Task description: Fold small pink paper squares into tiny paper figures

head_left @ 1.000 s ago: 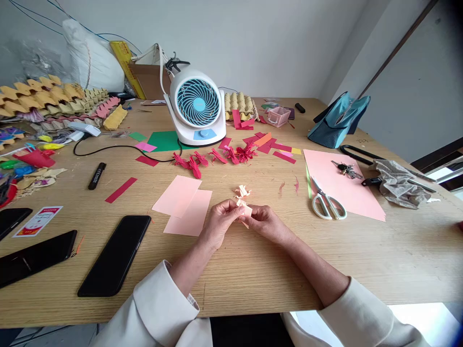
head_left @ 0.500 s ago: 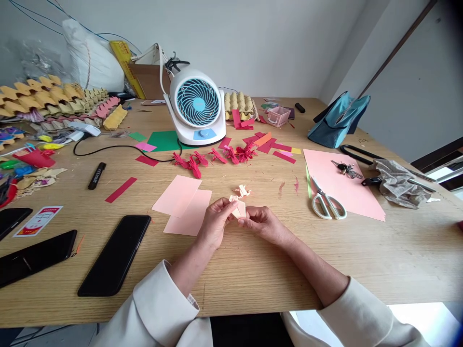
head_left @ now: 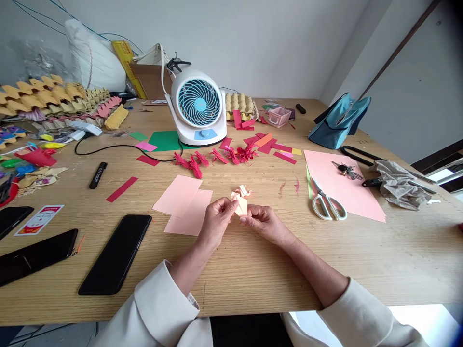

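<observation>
A small piece of folded pale-peach paper [head_left: 242, 206] is held between my two hands above the table's middle. My left hand [head_left: 218, 218] pinches its left side, thumb on top. At its lower right edge, the thumb and fingers of my right hand [head_left: 262, 220] are closed on it. Just behind lies another small folded paper shape [head_left: 244, 191], peach too, partly overlapped by the held one. To the left of my hands, two pink paper sheets [head_left: 190, 212] overlap on the wood. Farther back stretches a row of crimson folded paper pieces [head_left: 219, 155].
A white fan [head_left: 198, 107] stands at the back. Scissors [head_left: 328, 202] lie at the right beside a large pink sheet [head_left: 345, 185] with keys [head_left: 347, 170] on it. Black phones [head_left: 115, 255] lie front left, near a marker [head_left: 98, 175]. Egg trays [head_left: 43, 99] are stacked far left.
The held paper has turned slightly and shows more of its upper folds, now overlapping the paper shape behind it. Both hands keep nearly the same place.
</observation>
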Motion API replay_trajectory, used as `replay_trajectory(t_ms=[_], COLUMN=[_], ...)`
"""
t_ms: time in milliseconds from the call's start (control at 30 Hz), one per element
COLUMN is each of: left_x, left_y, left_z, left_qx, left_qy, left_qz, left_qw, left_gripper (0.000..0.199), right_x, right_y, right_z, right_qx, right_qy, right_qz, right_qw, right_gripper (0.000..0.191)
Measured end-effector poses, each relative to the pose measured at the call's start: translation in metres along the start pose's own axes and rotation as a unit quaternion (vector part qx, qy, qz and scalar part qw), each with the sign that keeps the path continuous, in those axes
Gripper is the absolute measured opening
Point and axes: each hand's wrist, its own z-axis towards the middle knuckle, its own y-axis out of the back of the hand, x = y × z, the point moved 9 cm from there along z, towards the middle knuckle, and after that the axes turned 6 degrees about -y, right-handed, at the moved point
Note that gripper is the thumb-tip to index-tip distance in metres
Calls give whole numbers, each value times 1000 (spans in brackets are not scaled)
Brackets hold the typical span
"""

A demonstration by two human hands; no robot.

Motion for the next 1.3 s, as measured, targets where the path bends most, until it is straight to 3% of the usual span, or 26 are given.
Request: replay_trajectory(t_ms=[267,467,667,800,1067,1300], left_x=[1,0,-1,-6,-1,2], left_y=[-7,-8,-15,-12,-16,-9], left_z=[-2,-2,-3,-1,-3,-3], left_qx=[23,21,37,40,85,44], left_qy=[71,54,66,22,-12,-8], left_qz=[-40,-49,-91,-37,34,46], left_qw=[996,997,993,998,996,998], left_gripper=[46,42,46,42,36,36], right_x=[8,4,6,5,6,-1], right_y=[-11,-9,-13,-14,3,1], right_z=[-3,-3,-4,-4,-1,0], right_qx=[49,34,60,62,-15,-5], right_qy=[17,4,1,-7,-13,-29], right_qz=[19,-19,-21,-22,-39,-35], right_qw=[998,999,998,998,999,999], right_gripper=[42,45,46,47,48,47])
